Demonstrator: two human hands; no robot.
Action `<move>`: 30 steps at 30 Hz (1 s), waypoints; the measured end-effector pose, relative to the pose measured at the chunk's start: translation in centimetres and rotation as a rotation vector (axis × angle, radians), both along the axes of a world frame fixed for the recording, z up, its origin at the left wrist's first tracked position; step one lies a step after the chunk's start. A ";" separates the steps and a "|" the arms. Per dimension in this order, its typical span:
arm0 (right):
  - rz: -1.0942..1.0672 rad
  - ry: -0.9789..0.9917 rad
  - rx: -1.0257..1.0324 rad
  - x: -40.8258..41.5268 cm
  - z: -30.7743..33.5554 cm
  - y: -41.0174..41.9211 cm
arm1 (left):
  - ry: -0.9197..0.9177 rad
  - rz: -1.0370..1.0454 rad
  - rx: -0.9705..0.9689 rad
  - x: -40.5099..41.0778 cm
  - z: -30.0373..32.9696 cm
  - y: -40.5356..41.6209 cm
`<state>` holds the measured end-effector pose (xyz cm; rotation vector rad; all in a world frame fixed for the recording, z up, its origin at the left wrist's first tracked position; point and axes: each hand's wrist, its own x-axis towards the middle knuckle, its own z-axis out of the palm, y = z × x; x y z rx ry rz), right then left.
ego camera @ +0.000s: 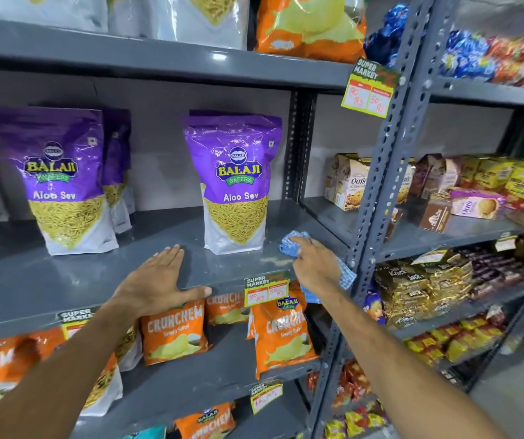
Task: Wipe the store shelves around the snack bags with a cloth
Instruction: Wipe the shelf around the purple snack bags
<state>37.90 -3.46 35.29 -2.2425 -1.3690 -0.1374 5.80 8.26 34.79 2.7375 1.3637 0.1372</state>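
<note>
Left Aloo Sev bag: stands upright at about 9 o'clock on the middle shelf, with a second purple bag tucked just behind it; set back from the edge, which leaves the front strip bare for wiping.

Left hand: lies flat and released at 6 o'clock on the shelf, palm down, fingers spread toward the bags, thumb hooked over the front lip; it grasps nothing and looks to be bracing the person while the other arm reaches.

Crunchem bags: orange packs on the shelf below, leaning forward under the hand; not in the way of the present wipe.

Right Aloo Sev bag: upright at the centre of the shelf, near the cloth at its 4 o'clock but apart from it, so the wiping goes beside it rather than under it.

Price tag: clipped to the shelf lip between the two hands.

Blue checked cloth: bunched on the shelf at about 3 o'clock, near the slotted upright; its tail hangs past the wrist.

Right hand: grip grasping the cloth, fingers pressing it down onto the pale dusty patch, likely the spot under work.

Biscuit boxes: on the neighbouring bay, beyond the upright, untouched.
</note>
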 end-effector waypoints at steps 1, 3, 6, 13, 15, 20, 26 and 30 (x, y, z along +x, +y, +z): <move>-0.024 -0.010 0.001 -1.0 -0.1 0.3 | 0.001 0.001 0.000 0.0 0.0 0.1; -0.051 -0.030 0.006 -3.6 -0.5 0.9 | 0.006 0.002 -0.001 -0.1 -0.2 0.3; -0.006 -0.050 0.022 -7.8 -0.9 0.8 | 0.013 0.000 0.004 -0.1 -0.3 0.3; 0.080 0.130 0.151 -7.8 0.0 -1.8 | 0.013 0.000 0.020 -0.1 -0.4 0.5; 0.033 0.197 0.170 -3.9 0.5 -0.2 | 0.025 -0.002 0.028 -0.1 -0.4 0.5; 0.046 0.212 -0.095 2.9 3.1 7.9 | 0.039 0.006 0.018 -0.1 -0.7 0.9; 0.259 0.045 -0.123 3.5 3.1 12.4 | 0.038 -0.004 0.006 -0.3 -0.7 1.3; 0.352 -0.033 -0.089 4.0 2.6 11.9 | 0.043 -0.015 0.020 -0.3 -0.7 1.3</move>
